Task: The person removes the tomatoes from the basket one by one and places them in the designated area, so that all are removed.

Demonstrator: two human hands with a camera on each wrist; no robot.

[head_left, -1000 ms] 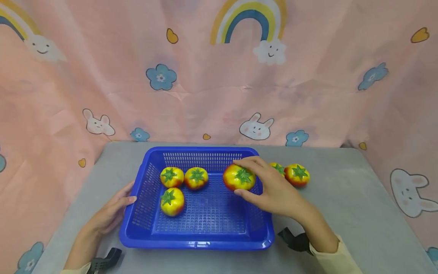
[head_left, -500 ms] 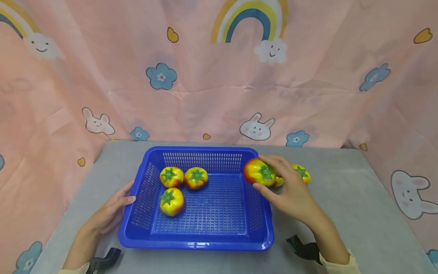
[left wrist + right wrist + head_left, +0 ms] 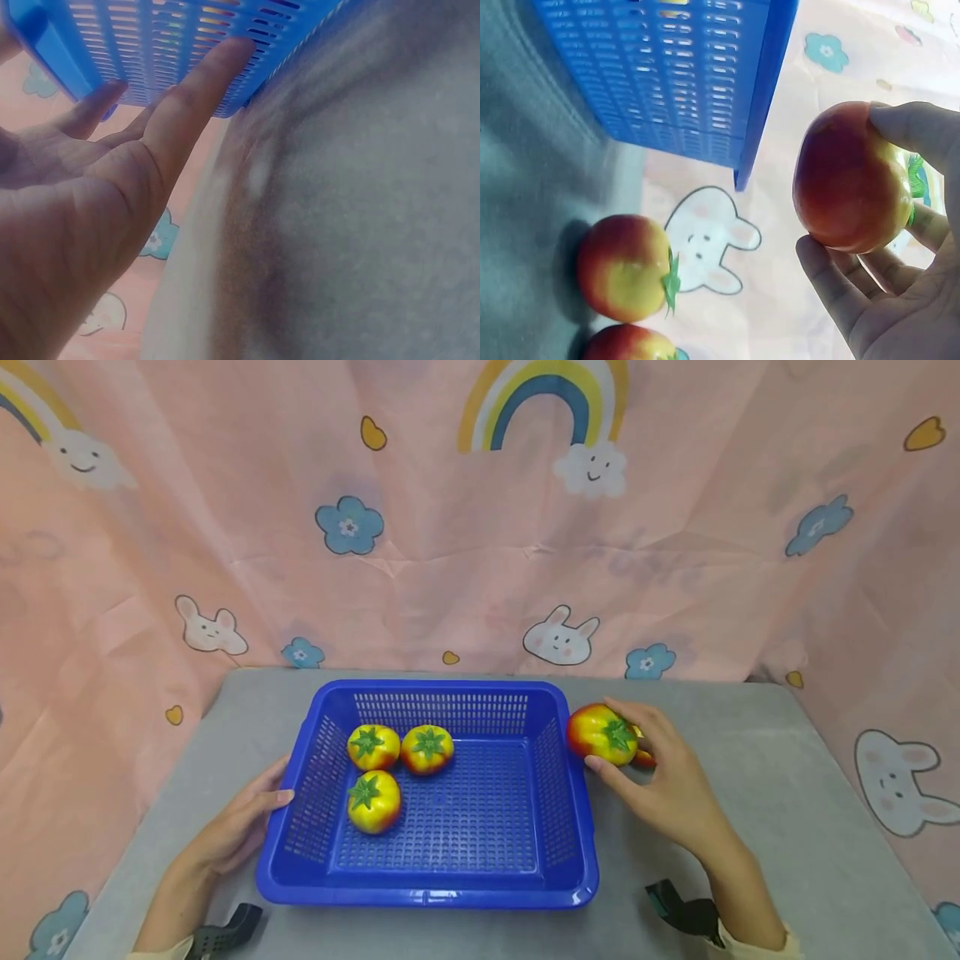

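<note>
In the head view my right hand [image 3: 675,781] holds a yellow-red toy tomato [image 3: 600,733] with a green star-shaped top, just right of the blue plastic basket [image 3: 427,896]. The right wrist view shows the held tomato [image 3: 851,180] between thumb and fingertips, raised beside the basket wall [image 3: 682,82]. My left hand [image 3: 236,827] is at the basket's left side, its thumb tip on the rim. From the left wrist, its fingers [image 3: 199,97] look fairly straight against the slotted outer wall. Inside the basket lie three tomatoes: back left [image 3: 373,747], back middle [image 3: 427,749] and front left [image 3: 374,802].
On the grey table [image 3: 765,793] two more tomatoes stand right of the basket; the right wrist view shows one tomato [image 3: 626,268] and part of a second tomato [image 3: 630,343]. A pink patterned cloth [image 3: 450,593] hangs behind the table.
My right hand has moved right with the tomato, from over the basket's inside across its right rim to outside it. The left hand has stayed at the basket's left side.
</note>
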